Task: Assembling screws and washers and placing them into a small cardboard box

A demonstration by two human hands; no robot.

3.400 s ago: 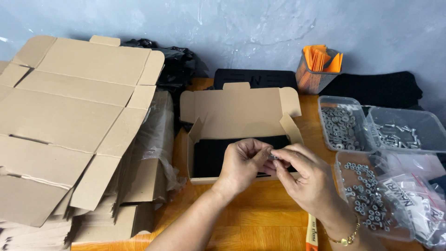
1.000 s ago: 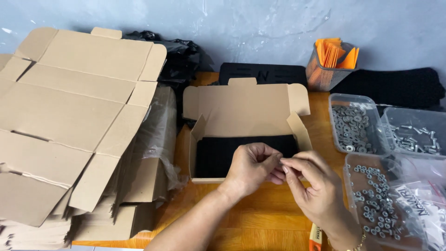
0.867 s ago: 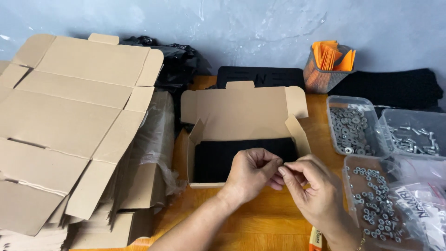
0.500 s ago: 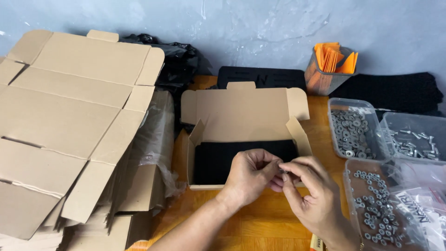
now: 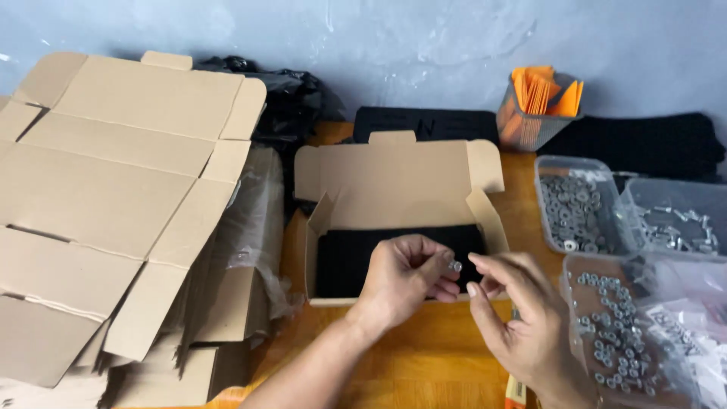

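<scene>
Our left hand (image 5: 405,276) pinches a small silver metal nut (image 5: 455,266) between thumb and fingertips, just above the front edge of the open brown cardboard box (image 5: 394,182). Our right hand (image 5: 522,318) hovers just beside it, fingers loosely curled, thumb and forefinger close together but not touching the nut (whether they grip anything, we cannot tell). Box interior: flat black padded insert (image 5: 344,257). Right of the hands: clear plastic tray of nuts (image 5: 613,341); behind it, clear tray of washers (image 5: 572,208). Left: stack of flattened cardboard blanks (image 5: 113,197).
</scene>
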